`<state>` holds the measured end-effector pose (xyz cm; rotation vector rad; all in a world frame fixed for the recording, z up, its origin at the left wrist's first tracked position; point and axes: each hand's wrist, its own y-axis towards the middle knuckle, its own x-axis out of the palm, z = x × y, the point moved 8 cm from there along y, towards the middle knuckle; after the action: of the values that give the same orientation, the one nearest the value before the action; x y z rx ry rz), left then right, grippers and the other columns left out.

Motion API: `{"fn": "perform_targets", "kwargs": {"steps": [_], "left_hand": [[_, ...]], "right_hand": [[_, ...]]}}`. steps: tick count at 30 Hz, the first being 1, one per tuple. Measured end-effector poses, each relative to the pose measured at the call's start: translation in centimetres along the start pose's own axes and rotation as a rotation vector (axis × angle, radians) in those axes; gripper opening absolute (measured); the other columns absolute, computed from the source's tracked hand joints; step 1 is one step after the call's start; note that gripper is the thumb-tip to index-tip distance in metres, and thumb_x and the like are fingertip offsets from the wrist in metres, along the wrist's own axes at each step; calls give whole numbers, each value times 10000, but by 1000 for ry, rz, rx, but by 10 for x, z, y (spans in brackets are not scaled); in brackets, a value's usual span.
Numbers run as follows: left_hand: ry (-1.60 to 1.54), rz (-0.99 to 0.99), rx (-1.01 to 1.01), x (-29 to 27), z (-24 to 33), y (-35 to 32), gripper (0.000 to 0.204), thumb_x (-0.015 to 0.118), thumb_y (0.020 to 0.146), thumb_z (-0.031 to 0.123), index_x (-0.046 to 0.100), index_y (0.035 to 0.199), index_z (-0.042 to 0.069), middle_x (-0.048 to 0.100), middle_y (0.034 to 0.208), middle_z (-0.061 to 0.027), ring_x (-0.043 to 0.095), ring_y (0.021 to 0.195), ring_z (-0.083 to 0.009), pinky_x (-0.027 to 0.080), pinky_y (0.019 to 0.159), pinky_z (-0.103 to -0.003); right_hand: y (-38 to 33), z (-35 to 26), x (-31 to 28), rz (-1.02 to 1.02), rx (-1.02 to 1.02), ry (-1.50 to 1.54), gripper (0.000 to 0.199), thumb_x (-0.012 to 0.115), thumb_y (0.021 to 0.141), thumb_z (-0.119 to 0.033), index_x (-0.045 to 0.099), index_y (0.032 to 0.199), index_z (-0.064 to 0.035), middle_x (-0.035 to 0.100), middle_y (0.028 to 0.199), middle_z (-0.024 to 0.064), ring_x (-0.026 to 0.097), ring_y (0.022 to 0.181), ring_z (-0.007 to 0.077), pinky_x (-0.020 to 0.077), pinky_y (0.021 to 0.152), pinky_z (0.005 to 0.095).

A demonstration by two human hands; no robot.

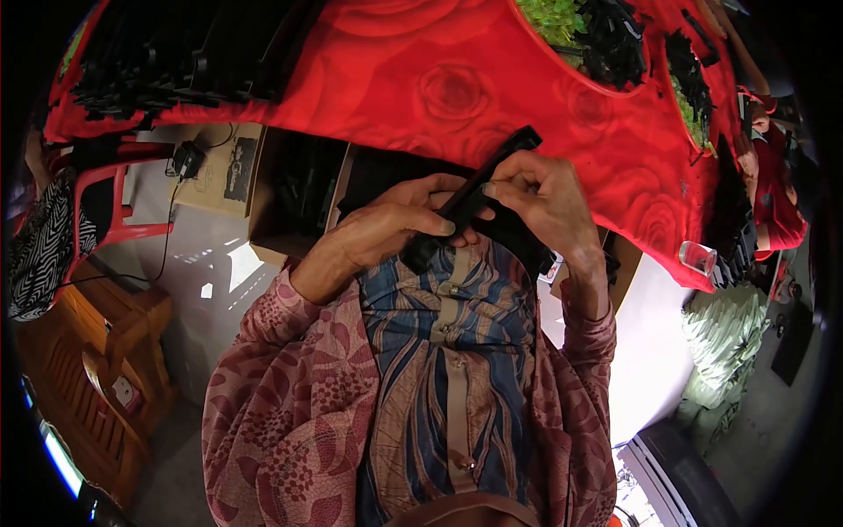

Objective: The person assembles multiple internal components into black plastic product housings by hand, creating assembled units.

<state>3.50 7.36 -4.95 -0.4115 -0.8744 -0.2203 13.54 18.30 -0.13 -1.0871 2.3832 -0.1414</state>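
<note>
Lettering first: over on the left, a cardboard box [215, 171] shows a dark printed panel [240, 167] with paler writing across it, seen at a steep angle, and a black adapter [187, 160] with a cable sits at its near edge. Now to the middle, and here is the long black strip [465, 200], held slantwise in front of the patterned shirt [448, 325], its upper end up against the red cloth [369, 88] with the printed roses, its lower end down by the buttons. The left hand [395, 220] has it gripped low, thumb pressed flat on top, fingers curled beneath! Higher up, the right hand [546, 198] comes in from the other side, thumb and fingertips pinching at the strip's edge; whether some small part sits in that pinch too, I can't tell. So the strip lies between the two hands, touching both. Around them, dark pieces [184, 61] crowd the table at upper left, green and black bits [606, 44] fill the upper right, a clear container [698, 256] stands near the cloth's right corner, and a person in red [777, 189] is at the far right.
</note>
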Motion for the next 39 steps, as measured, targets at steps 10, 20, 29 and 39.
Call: {"fn": "perform_targets", "kwargs": {"steps": [10, 20, 29, 39], "left_hand": [[237, 129, -66, -5, 8, -9, 551, 571, 814, 89, 443, 1322, -83, 623, 1087, -147, 599, 903, -177, 491, 823, -304], [580, 362, -88, -19, 5, -4, 312, 517, 888, 57, 526, 1178, -59, 612, 889, -75, 567, 746, -124, 460, 683, -274], [993, 497, 142, -15, 14, -6, 235, 533, 912, 76, 537, 1101, -64, 645, 743, -203, 668, 694, -295, 496, 655, -387], [1036, 521, 140, -16, 16, 5, 182, 556, 879, 30, 559, 1039, -56, 656, 837, -243, 679, 764, -344, 492, 675, -397]], "right_hand": [[-4, -11, 8, 79, -82, -90, 90, 687, 791, -62, 628, 762, -1, 500, 472, 40, 413, 409, 85, 302, 432, 290], [-15, -13, 14, 263, -123, -208, 105, 703, 779, -63, 602, 778, -34, 563, 513, 77, 558, 426, 203, 391, 429, 329], [-23, -13, 16, 344, -156, -238, 112, 710, 763, -67, 602, 782, -42, 578, 537, 94, 588, 463, 242, 423, 442, 351], [-29, -13, 18, 445, -214, -344, 115, 699, 759, -90, 588, 766, -58, 589, 567, 95, 603, 500, 269, 448, 459, 384]]}}
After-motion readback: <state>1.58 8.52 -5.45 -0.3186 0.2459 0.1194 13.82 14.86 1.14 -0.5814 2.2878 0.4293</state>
